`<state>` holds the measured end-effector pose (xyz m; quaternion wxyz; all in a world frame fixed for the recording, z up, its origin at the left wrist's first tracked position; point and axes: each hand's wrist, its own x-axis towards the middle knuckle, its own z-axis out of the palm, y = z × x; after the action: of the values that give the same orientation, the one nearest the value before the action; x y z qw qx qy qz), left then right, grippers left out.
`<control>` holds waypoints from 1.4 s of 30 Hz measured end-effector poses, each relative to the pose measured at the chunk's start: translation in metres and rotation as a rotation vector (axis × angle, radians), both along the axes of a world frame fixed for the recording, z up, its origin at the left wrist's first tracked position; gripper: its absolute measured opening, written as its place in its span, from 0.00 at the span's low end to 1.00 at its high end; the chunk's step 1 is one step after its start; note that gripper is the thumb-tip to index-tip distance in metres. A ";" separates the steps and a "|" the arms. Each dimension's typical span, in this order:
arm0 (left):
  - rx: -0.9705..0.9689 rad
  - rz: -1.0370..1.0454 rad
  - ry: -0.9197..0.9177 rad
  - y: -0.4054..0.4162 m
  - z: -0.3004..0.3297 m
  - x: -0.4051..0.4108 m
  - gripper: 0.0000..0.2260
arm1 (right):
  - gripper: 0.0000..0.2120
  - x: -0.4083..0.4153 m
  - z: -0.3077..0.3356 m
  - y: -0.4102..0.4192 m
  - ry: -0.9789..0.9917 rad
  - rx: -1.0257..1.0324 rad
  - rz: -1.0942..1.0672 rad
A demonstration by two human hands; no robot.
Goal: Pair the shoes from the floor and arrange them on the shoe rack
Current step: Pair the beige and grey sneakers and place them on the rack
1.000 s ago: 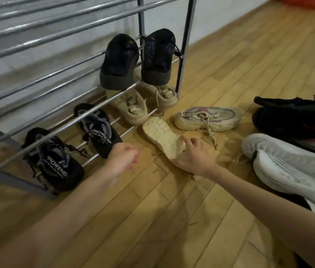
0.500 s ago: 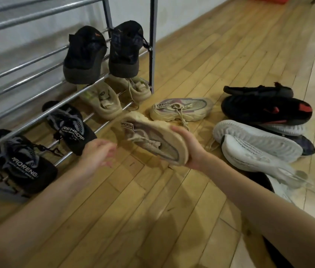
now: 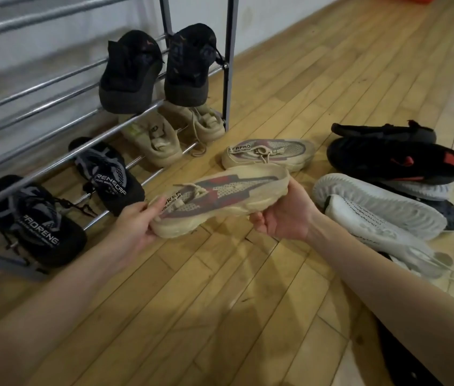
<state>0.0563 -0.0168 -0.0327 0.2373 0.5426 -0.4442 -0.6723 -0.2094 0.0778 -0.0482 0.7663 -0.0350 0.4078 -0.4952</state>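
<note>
Wooden floor beside the shoe rack (image 3: 228, 65): you hold one beige sneaker (image 3: 220, 199) in the air at both ends.

Your left hand (image 3: 136, 227) pinches the heel end, your right hand (image 3: 284, 215) cups the toe. It looks light and soft, so it may bend; grip the thick sole. Its mate (image 3: 267, 154) lies on the floor just beyond.

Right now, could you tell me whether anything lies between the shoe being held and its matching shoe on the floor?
Nothing visible does. The held shoe, gripped by the left hand and right hand, hovers just in front of its mate, with only bare floor between them.
</note>
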 end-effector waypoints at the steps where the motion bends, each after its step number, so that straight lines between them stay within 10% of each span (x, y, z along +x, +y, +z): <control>1: 0.054 0.013 0.050 0.002 -0.002 0.004 0.11 | 0.33 0.001 -0.002 -0.009 0.033 -0.008 -0.056; 6: 0.291 0.097 0.257 0.012 -0.003 0.014 0.09 | 0.24 -0.001 -0.007 -0.059 0.206 -0.011 -0.316; 12: 0.471 0.296 0.402 0.012 -0.018 0.036 0.22 | 0.29 -0.007 -0.026 -0.112 1.648 0.134 0.028; 14: 0.464 0.269 0.400 0.012 -0.023 0.041 0.22 | 0.35 -0.003 -0.025 -0.126 1.845 0.118 0.274; 20: 0.384 0.158 0.359 0.016 -0.022 0.045 0.21 | 0.30 -0.003 -0.039 -0.165 1.865 0.159 0.502; 35: 0.394 0.227 0.365 0.039 -0.005 0.046 0.16 | 0.07 0.074 -0.059 -0.002 2.057 -0.166 0.116; 42: 0.298 0.169 0.350 0.054 0.010 0.058 0.25 | 0.46 0.087 -0.054 0.028 1.785 0.176 0.135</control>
<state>0.1141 0.0374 -0.0230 0.2833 0.4821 -0.2455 -0.7919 -0.1224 0.1061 -0.1024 0.1915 -0.3717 0.8851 -0.2045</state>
